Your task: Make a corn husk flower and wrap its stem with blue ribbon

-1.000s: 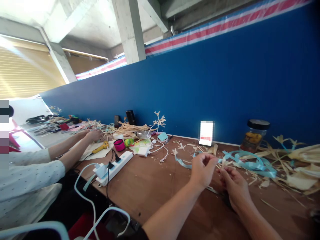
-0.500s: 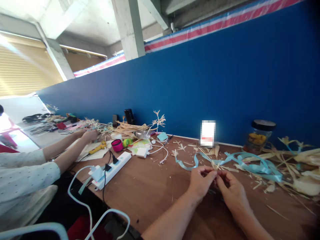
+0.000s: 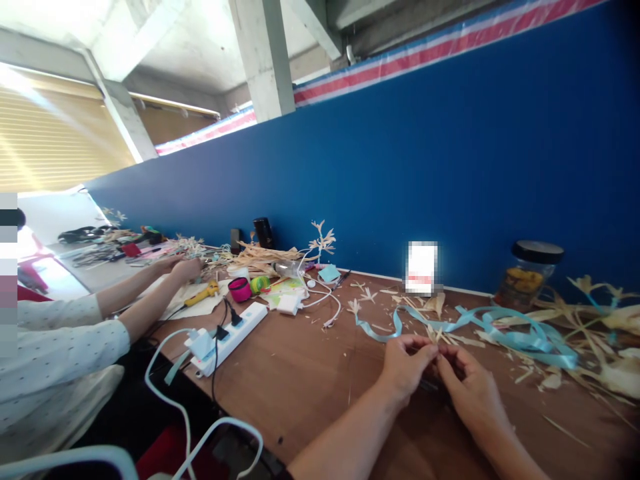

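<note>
My left hand (image 3: 404,371) and my right hand (image 3: 469,381) meet over the brown table, fingertips pinched together. Between them is a small flower of pale dried husk (image 3: 435,334), its pointed petals sticking up past the fingers; its lower end is hidden. Just behind the hands, a light blue ribbon (image 3: 400,320) snakes over the table and gathers into loose loops on the right. Another small husk flower (image 3: 354,307) lies by the ribbon's left end. Scraps of husk are scattered around.
A lidded jar (image 3: 527,275) and a husk pile (image 3: 617,363) stand at right. On the left are a white power strip (image 3: 230,341) with cords, a yellow glue gun (image 3: 203,293), pink tape (image 3: 239,289) and a co-worker's arms (image 3: 150,307). A blue partition (image 3: 400,167) runs behind.
The view has swung slightly left, so everything sits a little further right. Both hands keep the same pinch on the husk flower, with hardly any finger movement.
</note>
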The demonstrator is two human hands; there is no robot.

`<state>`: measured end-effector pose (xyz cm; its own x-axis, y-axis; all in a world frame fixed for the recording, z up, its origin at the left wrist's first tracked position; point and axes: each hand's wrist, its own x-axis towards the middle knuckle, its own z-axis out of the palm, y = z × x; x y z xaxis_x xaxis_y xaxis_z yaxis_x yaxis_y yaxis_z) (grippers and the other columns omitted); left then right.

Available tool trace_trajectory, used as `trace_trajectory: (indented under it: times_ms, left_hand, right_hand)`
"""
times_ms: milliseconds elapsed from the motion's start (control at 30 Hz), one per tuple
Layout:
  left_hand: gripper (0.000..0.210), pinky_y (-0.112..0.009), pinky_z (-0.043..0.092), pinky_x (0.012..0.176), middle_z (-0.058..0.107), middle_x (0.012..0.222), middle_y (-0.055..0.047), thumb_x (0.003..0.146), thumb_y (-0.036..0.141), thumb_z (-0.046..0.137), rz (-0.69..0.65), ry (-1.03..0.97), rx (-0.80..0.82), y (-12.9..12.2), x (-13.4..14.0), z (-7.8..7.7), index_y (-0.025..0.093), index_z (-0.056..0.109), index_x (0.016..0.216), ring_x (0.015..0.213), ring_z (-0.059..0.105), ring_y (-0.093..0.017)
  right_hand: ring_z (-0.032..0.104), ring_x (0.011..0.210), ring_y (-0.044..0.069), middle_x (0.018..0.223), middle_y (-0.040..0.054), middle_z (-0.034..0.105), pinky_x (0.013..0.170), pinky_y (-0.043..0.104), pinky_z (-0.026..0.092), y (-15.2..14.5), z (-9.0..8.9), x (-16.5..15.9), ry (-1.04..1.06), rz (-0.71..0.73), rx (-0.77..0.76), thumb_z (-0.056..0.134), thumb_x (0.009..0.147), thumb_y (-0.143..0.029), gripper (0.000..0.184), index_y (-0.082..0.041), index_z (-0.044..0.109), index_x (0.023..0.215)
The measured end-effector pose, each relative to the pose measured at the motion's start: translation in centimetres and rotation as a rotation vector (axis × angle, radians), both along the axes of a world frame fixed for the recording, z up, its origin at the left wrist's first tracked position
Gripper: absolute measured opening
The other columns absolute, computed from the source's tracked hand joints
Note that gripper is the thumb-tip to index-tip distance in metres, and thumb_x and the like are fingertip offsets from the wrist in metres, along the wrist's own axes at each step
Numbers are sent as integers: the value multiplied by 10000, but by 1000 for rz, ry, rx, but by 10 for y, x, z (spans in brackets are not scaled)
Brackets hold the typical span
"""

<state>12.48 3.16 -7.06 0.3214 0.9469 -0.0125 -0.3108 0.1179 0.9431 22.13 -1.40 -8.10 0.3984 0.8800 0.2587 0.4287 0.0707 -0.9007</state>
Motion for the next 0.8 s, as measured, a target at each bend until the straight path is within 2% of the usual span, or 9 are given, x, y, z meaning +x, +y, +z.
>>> trace_trajectory:
  times_ms: [400, 633, 800]
  left_hand:
    - [278, -213, 400, 525, 590, 593, -19, 560, 332, 675, 1, 17, -9, 0, 1, 0, 104, 638, 714, 518, 493, -86]
    - [301, -187, 363, 452, 544, 538, 16, 606, 376, 637, -44, -18, -36, 3, 2, -5, 111, 620, 748, 433, 450, -58]
    - [292, -193, 382, 462, 581, 568, -3, 605, 358, 636, -69, 23, -9, 4, 3, -6, 108, 640, 755, 446, 466, -64]
  right_hand:
    - [613, 606, 188, 708, 54, 654, 562, 265, 478, -1, 2, 1, -95, -69, -12, 504, 692, -419, 283, -172, 555, 821]
    - [617, 620, 183, 739, 59, 656, 566, 261, 492, 0, 2, -1, 86, -53, 26, 525, 698, -405, 288, -170, 551, 862]
    - [616, 584, 185, 704, 56, 657, 531, 257, 491, 0, 3, 0, 151, -72, 12, 551, 687, -417, 302, -160, 562, 845]
